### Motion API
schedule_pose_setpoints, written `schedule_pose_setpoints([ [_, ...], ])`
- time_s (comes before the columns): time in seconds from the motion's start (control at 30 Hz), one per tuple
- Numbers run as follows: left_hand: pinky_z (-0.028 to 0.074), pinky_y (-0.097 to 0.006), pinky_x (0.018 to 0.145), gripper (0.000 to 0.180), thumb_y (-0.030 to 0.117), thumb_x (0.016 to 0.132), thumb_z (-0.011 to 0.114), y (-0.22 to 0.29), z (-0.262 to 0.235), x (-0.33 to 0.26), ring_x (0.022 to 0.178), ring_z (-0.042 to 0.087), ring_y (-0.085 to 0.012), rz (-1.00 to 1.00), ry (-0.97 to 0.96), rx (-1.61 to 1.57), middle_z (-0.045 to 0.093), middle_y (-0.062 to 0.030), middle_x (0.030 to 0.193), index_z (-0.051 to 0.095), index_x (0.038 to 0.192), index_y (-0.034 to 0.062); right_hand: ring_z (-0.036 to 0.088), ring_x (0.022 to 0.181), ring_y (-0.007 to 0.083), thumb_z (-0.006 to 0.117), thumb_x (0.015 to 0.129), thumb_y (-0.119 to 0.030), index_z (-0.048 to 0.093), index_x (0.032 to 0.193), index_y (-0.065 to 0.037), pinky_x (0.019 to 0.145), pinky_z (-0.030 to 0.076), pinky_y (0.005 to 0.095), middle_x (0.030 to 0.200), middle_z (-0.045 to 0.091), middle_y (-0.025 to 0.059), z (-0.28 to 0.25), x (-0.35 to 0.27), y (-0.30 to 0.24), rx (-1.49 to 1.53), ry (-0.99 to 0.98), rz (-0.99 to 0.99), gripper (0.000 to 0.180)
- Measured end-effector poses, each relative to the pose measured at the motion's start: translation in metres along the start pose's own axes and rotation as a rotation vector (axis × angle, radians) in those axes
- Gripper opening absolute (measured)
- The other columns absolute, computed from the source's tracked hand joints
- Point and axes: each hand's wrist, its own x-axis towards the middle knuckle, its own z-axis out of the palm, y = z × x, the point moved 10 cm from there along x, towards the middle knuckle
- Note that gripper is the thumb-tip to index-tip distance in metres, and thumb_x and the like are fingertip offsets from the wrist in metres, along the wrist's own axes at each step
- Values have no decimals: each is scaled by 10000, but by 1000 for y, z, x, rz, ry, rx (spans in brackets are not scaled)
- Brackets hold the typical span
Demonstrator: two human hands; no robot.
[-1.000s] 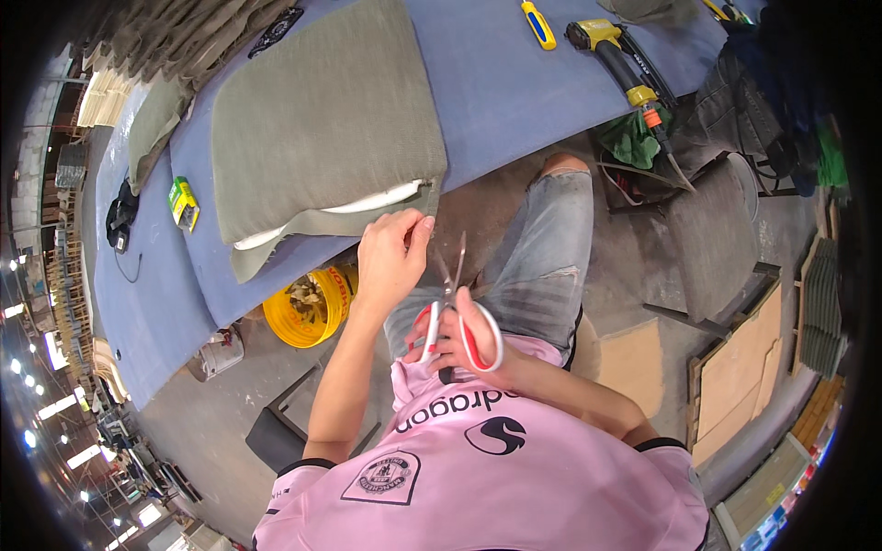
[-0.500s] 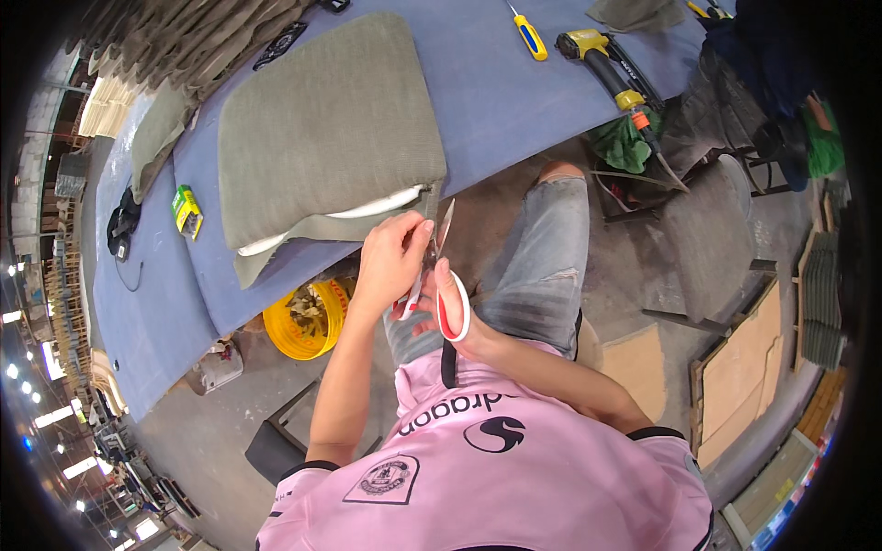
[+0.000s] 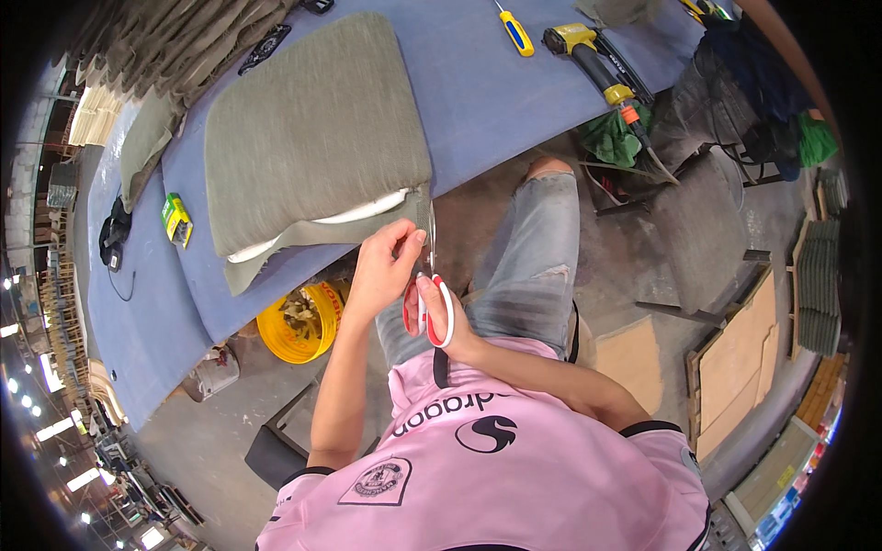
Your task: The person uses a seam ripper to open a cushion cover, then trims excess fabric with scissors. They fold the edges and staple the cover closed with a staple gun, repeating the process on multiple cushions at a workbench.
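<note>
A grey-green fabric cushion cover (image 3: 312, 138) with white foam showing at its near edge lies on the blue table (image 3: 487, 101). My left hand (image 3: 381, 266) pinches the loose fabric flap at the cushion's near right corner. My right hand (image 3: 441, 317) grips red-and-white-handled scissors (image 3: 428, 294), their blades pointing up at that corner of fabric beside my left fingers.
A yellow power drill (image 3: 588, 55) and a blue-and-yellow screwdriver (image 3: 514, 29) lie on the table's far right. A small green-and-yellow box (image 3: 175, 219) sits left of the cushion. A yellow bucket (image 3: 294, 321) stands under the table. Stacked fabric pieces (image 3: 175, 46) lie far left.
My right hand has brought the scissors up and forward until the blades meet the fabric corner. My left hand stays pinched on the flap.
</note>
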Motion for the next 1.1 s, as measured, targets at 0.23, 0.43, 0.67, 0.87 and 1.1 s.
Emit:
schedule_pose_setpoints([
  [0.23, 476, -459, 697, 265, 212, 1075, 700, 6, -2, -3, 732, 601, -347, 97, 17, 69, 627, -171, 802, 640, 942, -10, 634, 690, 161, 399, 1215, -536, 606, 1034, -65, 659, 480, 319, 786, 644, 69, -16, 16, -6, -75, -36, 0, 546],
  [0.43, 479, -479, 733, 245, 203, 1067, 708, 6, -1, -4, 759, 620, -360, 98, 32, 83, 637, -164, 806, 657, 935, 3, 628, 658, 168, 393, 1215, -562, 601, 1010, -69, 626, 480, 325, 765, 624, 61, -12, 26, -4, 22, -50, 15, 573],
  [0.67, 495, -482, 761, 198, 177, 1058, 705, 9, -2, -4, 788, 628, -373, 83, 29, 108, 653, -163, 839, 677, 956, 10, 621, 596, 181, 417, 1212, -560, 595, 989, -52, 582, 483, 332, 739, 623, 69, -20, 26, -5, -23, -23, 14, 582],
  [0.87, 518, -469, 767, 171, 145, 1040, 701, 19, -2, -7, 807, 646, -374, 159, -19, 140, 665, -160, 855, 674, 948, 3, 631, 586, 183, 482, 1193, -540, 621, 877, -43, 572, 487, 341, 680, 610, 77, -26, 27, -15, -57, -31, 16, 605],
  [1.1, 514, -370, 732, 170, 13, 918, 737, 11, -5, -91, 832, 620, -248, 31, -208, -52, 581, -108, 818, 581, 852, 9, 581, 531, 124, 670, 1131, -498, 667, 936, -69, 531, 468, 320, 672, 577, -12, -69, -12, -34, -595, -256, 302, 472],
])
